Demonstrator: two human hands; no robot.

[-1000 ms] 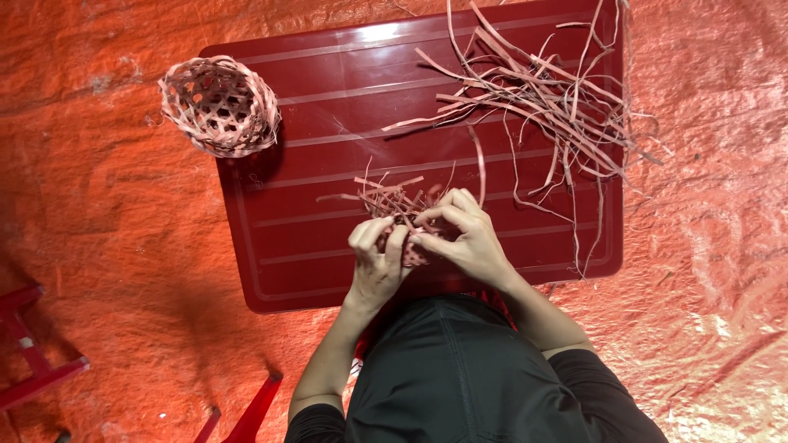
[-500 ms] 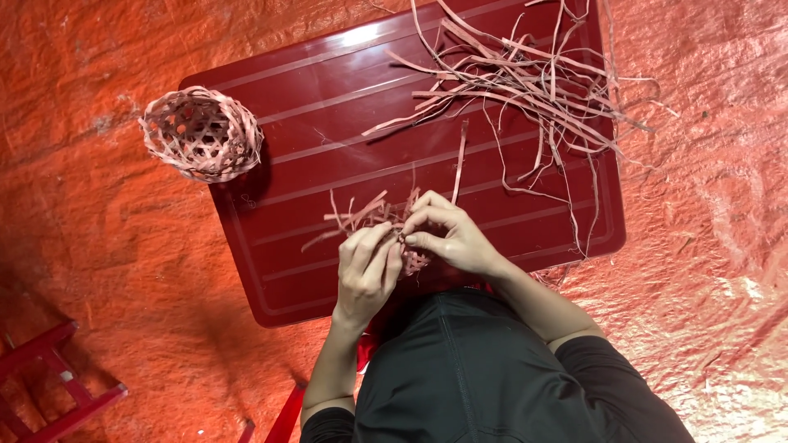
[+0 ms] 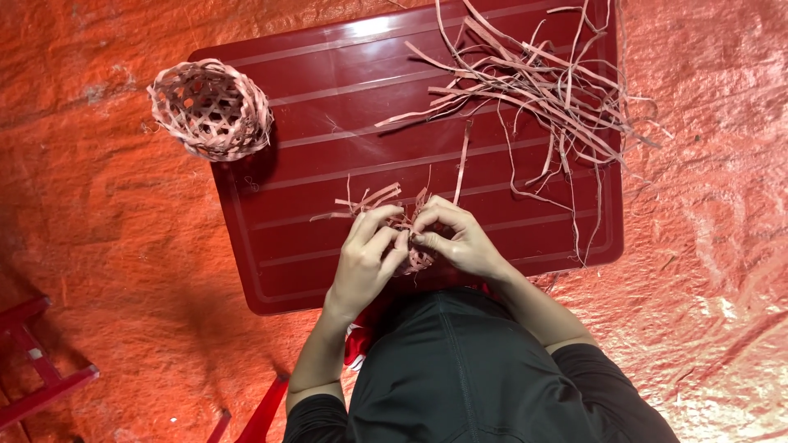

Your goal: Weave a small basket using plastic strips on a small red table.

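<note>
Both hands meet at the near edge of the red table (image 3: 312, 164). The left hand (image 3: 369, 258) and right hand (image 3: 460, 242) pinch a small woven piece (image 3: 410, 238), seemingly half-made; loose strips (image 3: 525, 90) lie far right, 1 basket (image 3: 211, 109) far left.

The low table (image 3: 312, 164) was dark red and glossy, ruled with thin raised lines along its length. The loose strips (image 3: 533, 90) on it were pale pinkish tan. The small woven basket (image 3: 211, 108) showed the same tan in an open lattice of little holes. The ground sheet (image 3: 98, 246) was bright orange-red and crinkled. The person's top (image 3: 460, 377) was plain black.
</note>
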